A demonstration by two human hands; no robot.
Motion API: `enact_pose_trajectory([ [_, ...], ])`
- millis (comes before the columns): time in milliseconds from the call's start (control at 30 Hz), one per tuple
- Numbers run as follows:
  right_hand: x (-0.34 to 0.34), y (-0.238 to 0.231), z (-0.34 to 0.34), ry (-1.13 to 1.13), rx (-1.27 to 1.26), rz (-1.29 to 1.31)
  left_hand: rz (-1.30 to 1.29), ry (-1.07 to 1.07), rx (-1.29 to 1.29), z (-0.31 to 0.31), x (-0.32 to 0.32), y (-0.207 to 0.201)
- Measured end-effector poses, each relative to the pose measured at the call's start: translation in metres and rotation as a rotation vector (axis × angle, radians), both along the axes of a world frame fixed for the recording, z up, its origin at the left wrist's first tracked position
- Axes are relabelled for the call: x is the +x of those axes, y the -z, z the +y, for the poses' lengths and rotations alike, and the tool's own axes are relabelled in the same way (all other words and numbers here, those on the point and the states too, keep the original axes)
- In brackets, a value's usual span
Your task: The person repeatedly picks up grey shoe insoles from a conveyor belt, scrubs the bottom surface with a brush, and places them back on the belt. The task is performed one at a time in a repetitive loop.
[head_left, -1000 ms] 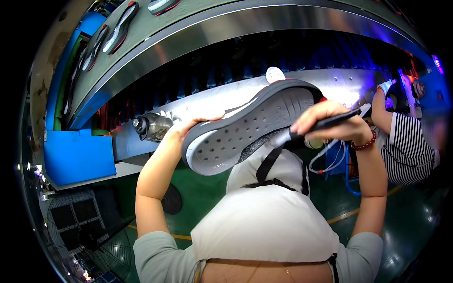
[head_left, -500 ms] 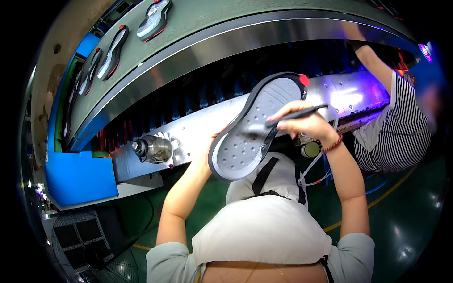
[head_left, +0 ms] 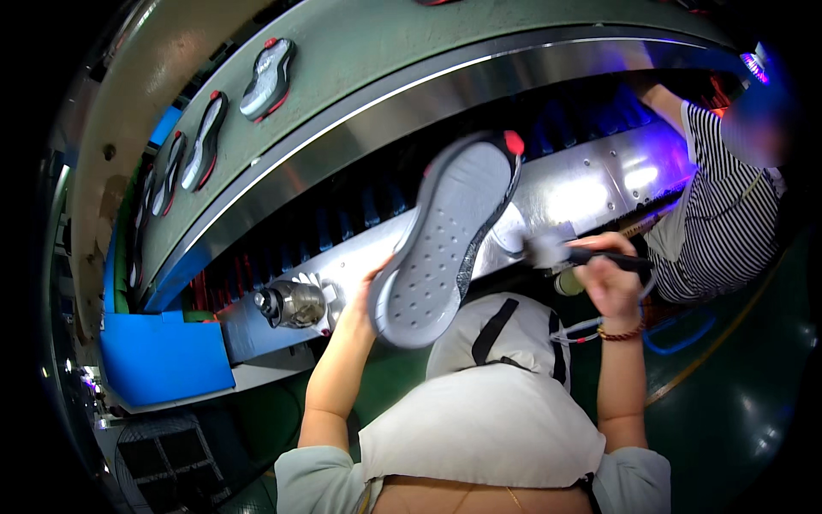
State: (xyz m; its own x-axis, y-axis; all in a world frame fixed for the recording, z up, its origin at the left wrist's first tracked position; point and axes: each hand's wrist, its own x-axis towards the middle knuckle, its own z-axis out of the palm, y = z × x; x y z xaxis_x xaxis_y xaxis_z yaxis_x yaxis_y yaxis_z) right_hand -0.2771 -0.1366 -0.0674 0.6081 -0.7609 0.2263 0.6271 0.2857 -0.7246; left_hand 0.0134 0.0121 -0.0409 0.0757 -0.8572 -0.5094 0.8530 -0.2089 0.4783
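A grey shoe sole (head_left: 454, 206) with a black rim and a red tip is tilted up in front of me, its dimpled face toward me. My left hand (head_left: 366, 287) grips it by the lower left edge, the fingers mostly hidden behind it. Right of the sole, my right hand (head_left: 610, 278) is closed round the black handle of a brush (head_left: 541, 251). The bristles are blurred and stand apart from the sole. Thin pale tubing hangs near my right wrist.
A metal ledge (head_left: 591, 184) runs below the green conveyor belt (head_left: 360, 60), which carries several soles (head_left: 268, 79). A clear bottle (head_left: 295, 304) stands on the ledge near a blue box (head_left: 167, 355). A co-worker in a striped shirt (head_left: 719, 223) sits at the right.
The brush has come off the sole's face and moved right with my right hand. My left hand has shifted the sole slightly left and turned it a little. The view has shifted too.
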Motion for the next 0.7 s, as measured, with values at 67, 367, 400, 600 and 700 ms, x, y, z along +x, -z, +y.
enact_pose_trajectory([
  [67,-0.028,0.011,-0.009,0.162,0.113,-0.036,-0.100,-0.003,-0.249,-0.022,0.003,-0.037],
  [367,-0.018,0.032,0.000,0.188,0.436,0.033,0.426,-0.554,-0.493,-0.216,0.075,-0.081],
  [400,-0.020,0.035,-0.001,0.200,0.439,0.048,0.362,-0.622,-0.365,-0.223,0.075,-0.080],
  [600,-0.035,0.047,-0.006,0.257,0.517,0.107,0.168,-0.663,-0.419,-0.249,0.086,-0.071],
  [700,-0.038,0.058,-0.011,0.283,0.544,0.101,-0.206,-0.743,-0.223,-0.246,0.049,-0.078],
])
